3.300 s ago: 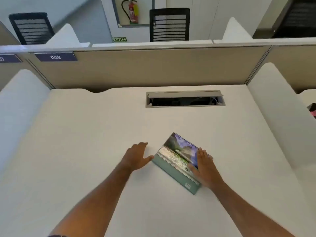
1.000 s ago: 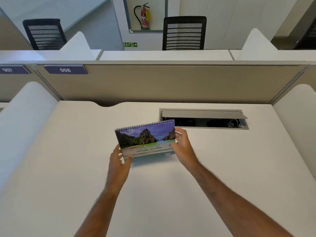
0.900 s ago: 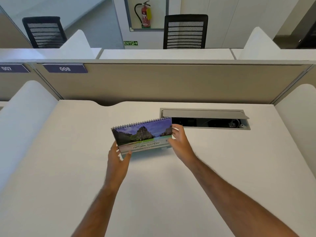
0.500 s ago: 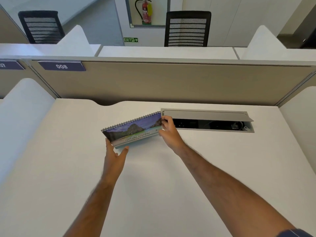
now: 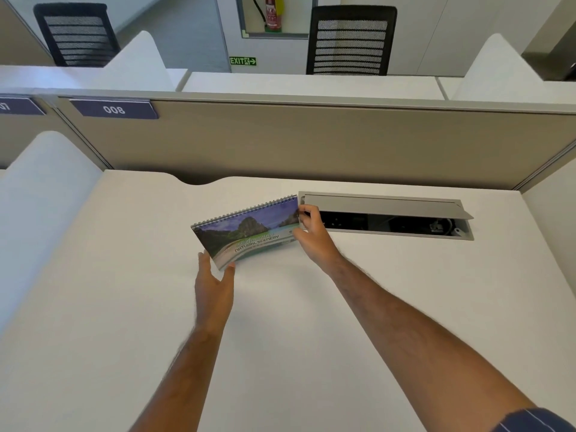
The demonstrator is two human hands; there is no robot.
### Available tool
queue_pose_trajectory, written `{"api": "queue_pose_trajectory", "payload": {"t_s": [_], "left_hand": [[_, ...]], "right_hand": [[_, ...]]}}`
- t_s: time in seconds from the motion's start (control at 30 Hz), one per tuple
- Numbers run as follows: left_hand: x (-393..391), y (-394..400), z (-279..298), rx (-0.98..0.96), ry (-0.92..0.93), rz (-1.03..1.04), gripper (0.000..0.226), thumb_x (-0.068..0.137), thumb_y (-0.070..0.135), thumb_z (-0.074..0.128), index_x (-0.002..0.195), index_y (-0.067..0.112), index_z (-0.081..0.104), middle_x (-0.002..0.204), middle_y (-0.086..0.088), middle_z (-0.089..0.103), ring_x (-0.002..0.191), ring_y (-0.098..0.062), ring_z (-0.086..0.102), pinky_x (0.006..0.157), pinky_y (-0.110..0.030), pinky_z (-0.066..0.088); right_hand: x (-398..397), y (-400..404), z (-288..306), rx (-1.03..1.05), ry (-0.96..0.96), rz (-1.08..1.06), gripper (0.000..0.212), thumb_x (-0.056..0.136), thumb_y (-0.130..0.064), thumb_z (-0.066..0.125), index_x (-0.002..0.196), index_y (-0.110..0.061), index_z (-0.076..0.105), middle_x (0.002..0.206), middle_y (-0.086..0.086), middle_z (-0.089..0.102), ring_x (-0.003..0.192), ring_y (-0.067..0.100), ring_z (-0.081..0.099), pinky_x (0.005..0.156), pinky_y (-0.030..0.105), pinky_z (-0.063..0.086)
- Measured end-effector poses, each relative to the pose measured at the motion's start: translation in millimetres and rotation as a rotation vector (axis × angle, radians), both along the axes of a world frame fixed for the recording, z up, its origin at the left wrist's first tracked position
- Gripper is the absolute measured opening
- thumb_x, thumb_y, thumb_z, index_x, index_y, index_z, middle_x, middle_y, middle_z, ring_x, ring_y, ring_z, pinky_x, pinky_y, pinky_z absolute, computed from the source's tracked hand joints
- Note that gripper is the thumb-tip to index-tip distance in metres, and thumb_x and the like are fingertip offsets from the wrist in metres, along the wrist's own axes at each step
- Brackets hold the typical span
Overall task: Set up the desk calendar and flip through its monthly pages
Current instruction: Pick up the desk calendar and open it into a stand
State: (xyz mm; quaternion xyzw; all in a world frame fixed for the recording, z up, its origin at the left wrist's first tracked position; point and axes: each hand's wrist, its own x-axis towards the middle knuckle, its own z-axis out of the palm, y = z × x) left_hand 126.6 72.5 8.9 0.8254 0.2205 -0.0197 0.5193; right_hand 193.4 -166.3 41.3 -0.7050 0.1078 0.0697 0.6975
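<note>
A spiral-bound desk calendar (image 5: 249,232) with a scenery cover reading "Natural Scenery" stands tilted on the white desk (image 5: 124,307), its spiral edge on top. My right hand (image 5: 311,235) grips its right end with the fingers curled around the edge. My left hand (image 5: 215,282) sits at the lower left corner, thumb and fingertips touching the bottom edge, fingers spread. The back of the calendar and its stand are hidden behind the cover.
An open grey cable tray (image 5: 386,215) is set into the desk right of the calendar, its lid raised. A beige partition (image 5: 311,145) closes the back, with a "008" label (image 5: 113,109). White side dividers (image 5: 40,194) flank the desk.
The calendar went from lying flat to upright in both hands, then moved away from me and left toward the cable tray. Its base has come down onto the desk.
</note>
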Motion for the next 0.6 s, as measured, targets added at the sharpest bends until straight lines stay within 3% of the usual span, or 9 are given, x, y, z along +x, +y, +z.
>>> {"api": "queue_pose_trajectory", "payload": {"t_s": [0.1,0.17,0.27,0.33,0.5,0.6], "left_hand": [[-3,2,4,-0.023,-0.049,0.161,0.053,0.098,0.043,0.07,0.146,0.027,0.055,0.155,-0.002,0.054,0.138,-0.026,0.054,0.113,-0.052,0.048],[-2,3,8,-0.05,-0.044,0.219,0.035,0.098,0.04,0.072,0.127,0.022,0.066,0.136,-0.005,0.065,0.126,-0.025,0.061,0.102,-0.048,0.056],[-1,8,16,-0.102,-0.032,0.228,0.028,0.1,0.038,0.071,0.115,0.014,0.075,0.112,-0.007,0.075,0.107,-0.027,0.069,0.079,-0.032,0.057],[-3,8,23,-0.111,-0.039,0.207,0.023,0.103,0.033,0.068,0.112,0.013,0.076,0.105,-0.005,0.075,0.1,-0.025,0.069,0.071,-0.025,0.052],[-9,6,34,-0.189,-0.053,0.116,0.018,0.107,0.029,0.06,0.108,0.017,0.073,0.101,0.001,0.075,0.092,-0.015,0.066,0.072,-0.027,0.051],[-9,11,32,-0.311,-0.01,0.096,0.022,0.109,0.03,0.053,0.115,0.016,0.07,0.11,-0.005,0.077,0.105,-0.022,0.07,0.089,-0.036,0.056]], "right_hand": [[3,-1,3,-0.002,0.025,0.001,0.041,0.091,0.0,0.047,0.118,-0.03,0.047,0.133,-0.001,0.062,0.102,0.007,0.063,0.086,0.033,0.05],[5,-1,5,0.0,0.047,0.001,0.035,0.094,-0.006,0.047,0.118,-0.031,0.048,0.131,-0.002,0.064,0.107,0.009,0.065,0.09,0.03,0.052],[4,-4,11,-0.024,0.067,-0.002,0.03,0.1,-0.011,0.043,0.129,-0.021,0.046,0.115,-0.006,0.066,0.092,0.002,0.064,0.069,0.014,0.051],[4,-5,14,-0.048,0.071,-0.011,0.029,0.103,-0.016,0.039,0.13,-0.02,0.048,0.107,-0.004,0.063,0.089,0.004,0.061,0.064,0.014,0.048],[10,-2,15,-0.017,0.107,-0.046,0.027,0.101,-0.031,0.037,0.117,-0.02,0.055,0.106,0.001,0.066,0.095,0.005,0.06,0.076,0.025,0.044],[10,-4,18,0.031,0.112,-0.044,0.041,0.099,-0.047,0.032,0.114,-0.022,0.061,0.12,0.0,0.069,0.113,0.006,0.06,0.083,0.026,0.042]]}}
